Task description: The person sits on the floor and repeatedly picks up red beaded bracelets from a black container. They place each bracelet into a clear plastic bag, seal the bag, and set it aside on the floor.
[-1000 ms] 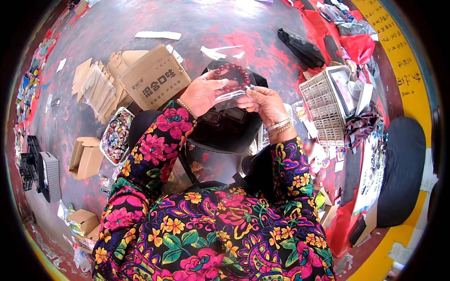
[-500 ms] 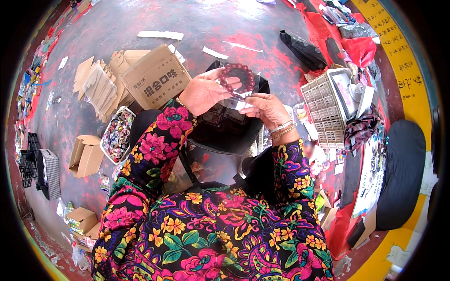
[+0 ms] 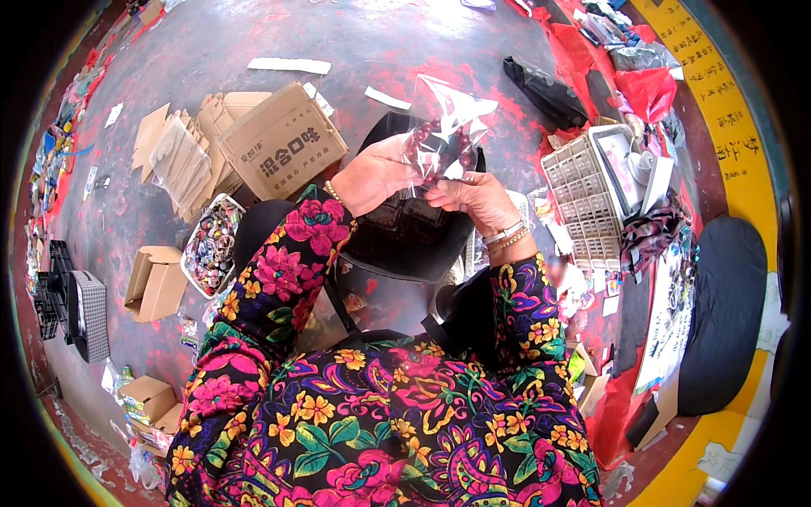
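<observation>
A dark red beaded bracelet shows through a shiny clear plastic bag, held up in front of me. Glare on the plastic hides part of the beads, and I cannot tell how far inside the bag they sit. My left hand is closed on the left side of the bag and bracelet. At the lower right, the fingers of my right hand pinch the bag's lower part. Beneath both hands is a black container with dark packets inside.
A brown carton and flattened cardboard lie to the left. Nearer stand a white basket of small colourful items and an open small box. On the right is a white plastic crate beside red sheeting.
The clear bag now stands up around or in front of the bracelet, which was bare and ring-shaped in my left hand. My right hand has shifted slightly left and down.
</observation>
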The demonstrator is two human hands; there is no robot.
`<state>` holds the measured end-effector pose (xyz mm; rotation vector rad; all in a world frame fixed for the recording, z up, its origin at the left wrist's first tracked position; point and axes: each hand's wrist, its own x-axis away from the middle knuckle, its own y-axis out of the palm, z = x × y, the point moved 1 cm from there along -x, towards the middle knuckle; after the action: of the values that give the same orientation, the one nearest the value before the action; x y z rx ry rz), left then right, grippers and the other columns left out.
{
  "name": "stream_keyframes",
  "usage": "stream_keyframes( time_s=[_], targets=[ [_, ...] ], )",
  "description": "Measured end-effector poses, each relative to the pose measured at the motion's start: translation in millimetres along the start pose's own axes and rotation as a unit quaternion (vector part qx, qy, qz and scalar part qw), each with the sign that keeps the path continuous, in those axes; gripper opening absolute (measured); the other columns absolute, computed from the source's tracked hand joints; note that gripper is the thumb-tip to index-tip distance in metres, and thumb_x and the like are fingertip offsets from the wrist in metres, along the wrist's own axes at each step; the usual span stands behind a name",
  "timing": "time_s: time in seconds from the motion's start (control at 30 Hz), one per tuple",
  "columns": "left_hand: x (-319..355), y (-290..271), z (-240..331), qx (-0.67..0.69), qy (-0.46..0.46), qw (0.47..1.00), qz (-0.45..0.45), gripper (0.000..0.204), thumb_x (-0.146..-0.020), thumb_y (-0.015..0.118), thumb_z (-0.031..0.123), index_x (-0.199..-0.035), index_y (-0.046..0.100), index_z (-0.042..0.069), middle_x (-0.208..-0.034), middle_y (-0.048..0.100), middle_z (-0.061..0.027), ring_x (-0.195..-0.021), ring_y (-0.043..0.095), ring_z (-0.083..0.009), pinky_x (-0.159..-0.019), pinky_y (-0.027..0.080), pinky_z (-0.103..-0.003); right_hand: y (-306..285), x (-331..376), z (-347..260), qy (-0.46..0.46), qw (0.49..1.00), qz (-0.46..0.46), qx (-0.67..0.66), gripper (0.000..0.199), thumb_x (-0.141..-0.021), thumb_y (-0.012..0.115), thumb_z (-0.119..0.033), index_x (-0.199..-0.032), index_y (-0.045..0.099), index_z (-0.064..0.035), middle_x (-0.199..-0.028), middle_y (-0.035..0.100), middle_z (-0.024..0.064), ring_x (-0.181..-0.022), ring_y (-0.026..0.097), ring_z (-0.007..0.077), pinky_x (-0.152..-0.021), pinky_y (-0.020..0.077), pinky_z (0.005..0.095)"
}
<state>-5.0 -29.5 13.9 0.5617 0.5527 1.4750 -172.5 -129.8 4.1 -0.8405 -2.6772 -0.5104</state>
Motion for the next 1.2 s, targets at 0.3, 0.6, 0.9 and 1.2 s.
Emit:
stream_keyframes(
  time_s=[0.3,0.6,0.9,1.2],
  targets=[
    [-1,-19,6,-0.229,0.016,0.963,0.140,0.025,-0.087,0.056,0.012,-0.108,0.059,-0.001,-0.094,0.064,-0.0036,-0.074,0.055,-0.0062,-0.066,0.043,-0.020,-12,0,-2,-0.021,1.000,0.004,-0.002,0.016,-0.080,0.064,-0.009,-0.092,0.066,0.0010,-0.084,0.068,0.0119,-0.075,0.065,0.0177,-0.068,0.0503,0.0244],
    [-2,-25,3,-0.009,-0.037,0.990,0.139,0.014,-0.083,0.058,0.003,-0.096,0.061,-0.002,-0.090,0.063,-0.0089,-0.078,0.061,-0.0154,-0.071,0.052,-0.027,-11,-1,1,-0.034,0.998,0.022,0.043,0.019,-0.079,0.066,-0.011,-0.094,0.066,0.0007,-0.083,0.068,0.0086,-0.075,0.065,0.0144,-0.069,0.0485,0.0220],
    [-3,-24,1,-0.037,-0.008,0.986,0.163,0.012,-0.084,0.057,0.002,-0.095,0.058,-0.002,-0.092,0.062,-0.0107,-0.082,0.062,-0.0188,-0.077,0.053,-0.030,-4,0,1,-0.035,0.998,0.011,0.041,0.021,-0.080,0.067,-0.015,-0.093,0.066,0.0002,-0.085,0.068,0.0093,-0.076,0.065,0.0153,-0.070,0.0476,0.0229],
    [-2,-17,1,-0.051,0.007,0.992,0.117,0.014,-0.086,0.056,0.005,-0.100,0.058,0.002,-0.094,0.061,-0.0059,-0.087,0.060,-0.0146,-0.078,0.050,-0.027,-5,-4,5,-0.062,0.998,0.015,-0.014,0.019,-0.083,0.064,-0.014,-0.094,0.065,0.0015,-0.085,0.067,0.0120,-0.078,0.065,0.0165,-0.074,0.0486,0.0249]
  ],
)
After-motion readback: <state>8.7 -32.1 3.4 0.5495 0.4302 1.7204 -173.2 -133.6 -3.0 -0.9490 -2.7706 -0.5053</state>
